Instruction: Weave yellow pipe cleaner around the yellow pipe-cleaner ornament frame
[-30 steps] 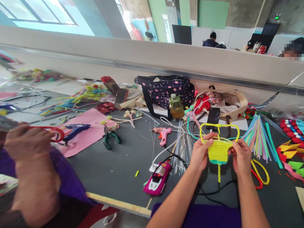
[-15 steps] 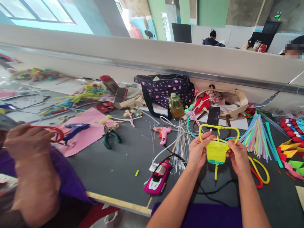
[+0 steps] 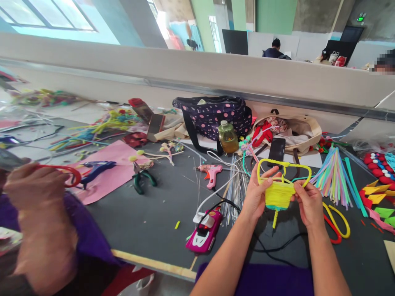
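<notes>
Held up over the table is a yellow pipe-cleaner piece. It has a looped frame on top, a tightly wound yellow body, a green band below and a short stem pointing down. My left hand grips its left side with the thumb in front, some fingers lifted apart behind the frame. On the right side, my right hand pinches the edge between thumb and fingers. Under the right wrist lie scissors with yellow and red handles. A phone rests just beyond the frame.
Left of my arms are a magenta car-shaped device, a pink glue gun, thin wires and green-handled pliers. Pastel pipe cleaners fan out rightward. Bags and a bottle stand behind. A co-worker's hand holds red handles.
The yellow pipe-cleaner piece has tilted slightly, its stem swinging left. Fingers of my left hand have lifted and spread behind the frame. My right hand keeps its pinch.
</notes>
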A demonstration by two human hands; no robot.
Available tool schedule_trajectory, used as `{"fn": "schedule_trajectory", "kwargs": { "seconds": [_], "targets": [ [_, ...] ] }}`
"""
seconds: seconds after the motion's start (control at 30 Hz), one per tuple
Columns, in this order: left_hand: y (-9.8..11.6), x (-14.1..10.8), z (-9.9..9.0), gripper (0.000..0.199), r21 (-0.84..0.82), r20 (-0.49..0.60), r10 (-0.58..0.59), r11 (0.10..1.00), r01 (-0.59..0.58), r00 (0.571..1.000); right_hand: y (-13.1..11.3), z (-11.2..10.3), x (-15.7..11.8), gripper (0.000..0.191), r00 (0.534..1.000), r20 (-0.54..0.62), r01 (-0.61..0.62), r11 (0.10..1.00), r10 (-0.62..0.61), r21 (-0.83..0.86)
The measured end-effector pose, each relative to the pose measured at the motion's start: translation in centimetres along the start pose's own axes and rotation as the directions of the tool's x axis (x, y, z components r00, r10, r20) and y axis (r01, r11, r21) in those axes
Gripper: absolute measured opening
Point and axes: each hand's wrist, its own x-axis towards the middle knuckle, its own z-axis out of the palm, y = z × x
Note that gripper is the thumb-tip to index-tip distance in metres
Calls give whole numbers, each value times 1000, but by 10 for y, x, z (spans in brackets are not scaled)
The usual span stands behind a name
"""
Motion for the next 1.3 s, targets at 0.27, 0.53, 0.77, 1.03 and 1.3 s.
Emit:
{"fn": "schedule_trajectory", "kwargs": {
  "seconds": [0.27, 0.53, 0.77, 1.03, 1.3],
  "targets": [
    [-4, 2, -5, 54, -69, -23, -181, 981, 179, 983, -1, 0, 1, 24, 996, -90, 16, 1000, -15, 9],
    [-12, 8, -13, 45, 1, -188, -271, 961, 277, 944, 4, -3, 3, 24, 992, -115, 47, 998, -51, -34],
    [-10, 7, -9, 39, 81, -162, -177, 978, 192, 971, 7, -6, 3, 24, 999, -40, 16, 995, -20, -94],
    [-10, 6, -7, 33, 173, -195, -113, 974, 148, 974, 7, -7, 1, 22, 998, 54, -18, 980, 29, -198],
    [-8, 7, -12, 32, 230, -184, -88, 965, 130, 979, 5, -9, 1, 24, 984, 169, 2, 957, 49, -289]
  ]
}}
